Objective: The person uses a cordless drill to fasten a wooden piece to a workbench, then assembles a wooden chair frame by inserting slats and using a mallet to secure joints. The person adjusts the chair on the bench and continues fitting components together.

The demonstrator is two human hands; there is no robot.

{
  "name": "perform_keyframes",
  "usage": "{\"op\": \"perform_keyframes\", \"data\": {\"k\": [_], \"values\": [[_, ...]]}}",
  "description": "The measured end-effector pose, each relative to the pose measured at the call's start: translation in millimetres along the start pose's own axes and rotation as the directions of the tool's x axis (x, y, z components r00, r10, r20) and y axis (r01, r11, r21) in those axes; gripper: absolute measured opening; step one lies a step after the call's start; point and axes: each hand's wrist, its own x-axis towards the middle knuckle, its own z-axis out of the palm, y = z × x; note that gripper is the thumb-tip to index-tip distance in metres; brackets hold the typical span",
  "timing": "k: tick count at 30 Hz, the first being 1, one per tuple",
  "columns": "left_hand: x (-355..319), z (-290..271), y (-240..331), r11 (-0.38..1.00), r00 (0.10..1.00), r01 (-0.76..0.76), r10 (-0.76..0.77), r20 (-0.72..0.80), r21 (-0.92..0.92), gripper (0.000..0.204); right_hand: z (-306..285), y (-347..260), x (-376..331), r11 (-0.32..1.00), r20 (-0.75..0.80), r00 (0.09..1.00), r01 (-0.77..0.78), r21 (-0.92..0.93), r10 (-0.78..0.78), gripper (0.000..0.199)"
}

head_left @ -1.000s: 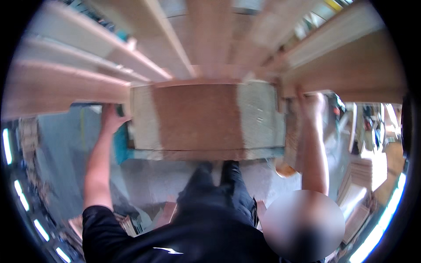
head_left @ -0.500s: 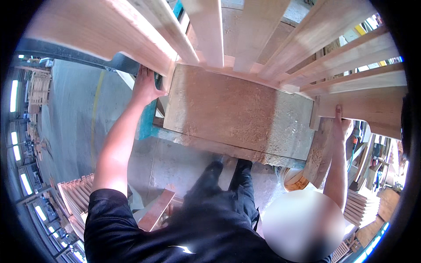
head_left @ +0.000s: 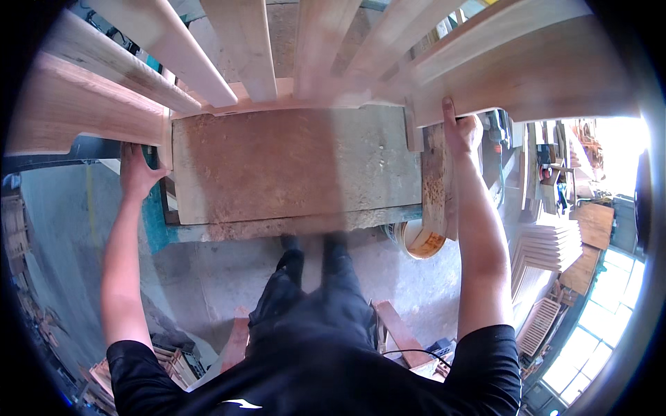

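A pale slatted wooden frame (head_left: 319,52) stands across the top of the view, its slats fanning out from a cross rail. My left hand (head_left: 141,172) grips the lower edge of its left side board, thumb stretched toward the rail's end and fingers partly hidden behind the wood. On the right side board, my right hand (head_left: 463,133) holds the lower edge, with the thumb up on the board's face and the other fingers curled underneath. Between my hands lies a worn, dusty wooden work surface (head_left: 277,166), close below the rail.
A round bucket (head_left: 422,239) stands below the work surface's right end, beside a rough timber (head_left: 437,180). Stacked pale wooden parts (head_left: 548,243) are at the right. Reddish boards (head_left: 402,333) lie low on both sides of my legs. Concrete floor (head_left: 208,277) shows underneath.
The view has turned, so the frame, work surface and both hands sit farther left and look more level. Both hands keep their hold on the side boards.
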Motion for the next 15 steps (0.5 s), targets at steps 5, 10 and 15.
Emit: {"op": "perform_keyframes", "data": {"k": [5, 10, 15], "values": [[-1, 12, -14, 0.998, 0.998, -0.052, 0.050, -0.044, -0.029, 0.113, -6, -2, 3, 0.996, 0.110, 0.990, -0.090, 0.014, 0.088, 0.067], [0, -1, -4, 1.000, 1.000, 0.004, -0.004, -0.020, -0.009, 0.114, -2, -1, -1, 0.997, -0.029, 0.998, -0.058, 0.059, 0.059, 0.070], [-5, 10, -12, 0.998, 0.999, -0.006, 0.003, -0.053, -0.059, 0.116, 5, 1, 6, 0.996, -0.020, 0.999, -0.040, -0.084, 0.038, 0.067]]}}
